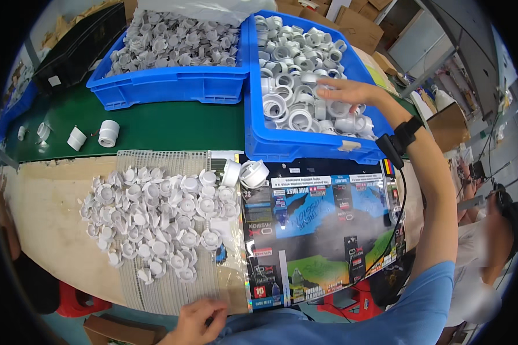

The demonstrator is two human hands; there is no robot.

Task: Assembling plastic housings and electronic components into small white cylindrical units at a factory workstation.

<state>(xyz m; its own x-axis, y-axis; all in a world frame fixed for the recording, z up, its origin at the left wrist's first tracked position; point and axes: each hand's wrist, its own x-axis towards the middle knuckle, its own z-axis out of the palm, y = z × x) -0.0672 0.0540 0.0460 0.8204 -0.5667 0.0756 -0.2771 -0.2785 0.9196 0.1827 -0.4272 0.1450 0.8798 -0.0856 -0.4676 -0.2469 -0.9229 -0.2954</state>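
My right hand [351, 94] reaches over the right blue bin [322, 150], which is full of white plastic pipe fittings [299, 119]. Its fingers are stretched out just above the fittings, and I see nothing held in them. Down at the table's front edge, my left hand [200, 322] is closed with curled fingers; what it holds, if anything, is hidden. Beyond that hand, a loose pile of small white plastic caps [149, 215] with side tabs covers a ribbed mat [172, 296]. Two larger white fittings [252, 173] stand beside the pile, below the bin.
Another blue bin [167, 86] at the back left is heaped with small white parts. Several white fittings [108, 133] stand on the green surface [178, 127]. A printed dark sheet [328, 230] covers the table's right side. A cable [402, 213] hangs from my right wrist. Other people are at both sides.
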